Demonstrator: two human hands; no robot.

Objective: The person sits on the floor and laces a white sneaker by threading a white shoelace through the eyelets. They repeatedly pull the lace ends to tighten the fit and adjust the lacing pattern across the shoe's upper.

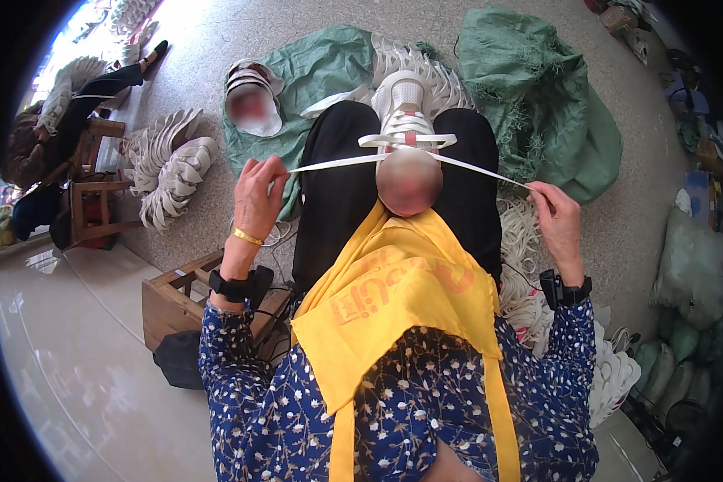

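Note:
A white sneaker (404, 90) with a pale red patch under its lacing rests between my knees, toe pointing away; its near end is blurred. Pinched in my left hand (257, 198) is one end of the white shoelace (337, 165), pulled out to the left. My right hand (557, 226) grips the other end between thumb and fingertips, off to the right. Both ends run nearly straight from the shoe, and a flat loop of lace lies across its tongue. A yellow apron (402, 289) covers my lap just below the shoe.
Green woven sacks (538, 104) lie beyond my knees, with white shoe parts (426, 68) on one. Stacked shoe parts (173, 169) and a wooden stool (177, 293) are at left. White laces (522, 233) pile by my right leg. Another person (108, 84) sits far left.

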